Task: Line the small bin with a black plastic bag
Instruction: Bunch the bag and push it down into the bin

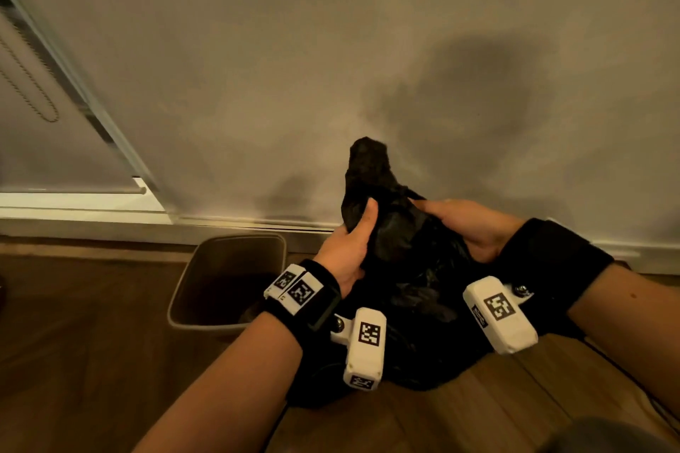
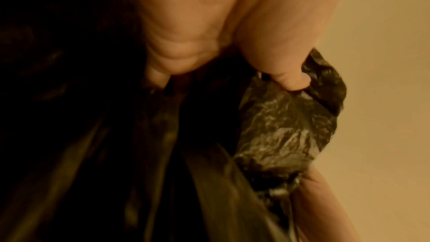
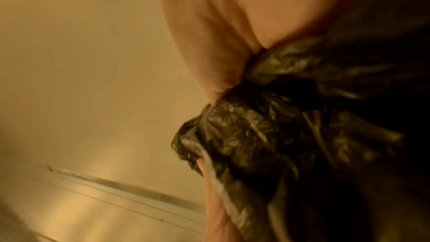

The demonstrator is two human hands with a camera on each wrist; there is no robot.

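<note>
A crumpled black plastic bag is held up in front of me, its lower part hanging down to the wooden floor. My left hand grips its left side, thumb pressed on the plastic. My right hand holds its right side, fingers wrapped around the gathered plastic. A bunched tip of the bag sticks up above both hands. The small beige bin stands open on the floor to the left, below my left wrist. In the wrist views, the bag is pinched between thumb and fingers.
A pale wall with a white baseboard runs just behind the bin. A sliding door frame with a bead chain stands at the far left. Wooden floor spreads left of the bin and in front of me.
</note>
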